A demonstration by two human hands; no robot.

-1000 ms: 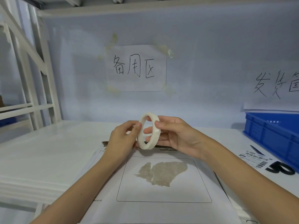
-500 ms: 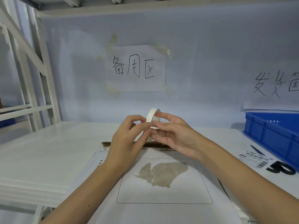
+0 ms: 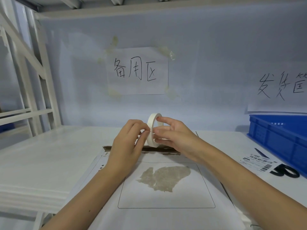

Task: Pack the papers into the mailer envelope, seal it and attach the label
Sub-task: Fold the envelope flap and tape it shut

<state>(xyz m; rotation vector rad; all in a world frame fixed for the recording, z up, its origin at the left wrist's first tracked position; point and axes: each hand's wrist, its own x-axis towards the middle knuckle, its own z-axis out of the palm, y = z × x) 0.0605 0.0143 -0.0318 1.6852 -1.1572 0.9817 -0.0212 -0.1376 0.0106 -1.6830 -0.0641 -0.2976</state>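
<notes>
Head view: your right hand [image 3: 172, 135] holds the tape roll [image 3: 153, 130] upright w/ fingers hooked through the core and over the rim, while your left hand [image 3: 127, 143] pinches thumb and forefinger at the roll's outer face, prob. picking for the loose end. Roll is light, stiff ring, thin paper-type tape by the look; it should tear easily and stick to itself, so keep the core grip firm and peel slow, nail under the edge, not squeezing the ring out of round. It hovers just above the far, open end of the mailer envelope [image 3: 166, 218], which lies flat on the tabletop [image 3: 49, 155] betw. your forearms. Envelope looks like stiff card w/ a torn brown lip at the mouth; a scuffed grey patch sits inside its printed box. Flat and rigid-ish, so take it by the edges, don't bend it. Can't tell if the papers are in it; mouth is hidden behind your hands, and no loose sheets show. Label [image 3: 258, 162] lies on the tabletop to your right, flimsy sheet, lift by a corner; scissors [image 3: 284, 171] touch its near edge. Blue crate [image 3: 279, 138] stands just behind them; contents not visible from here.
</notes>
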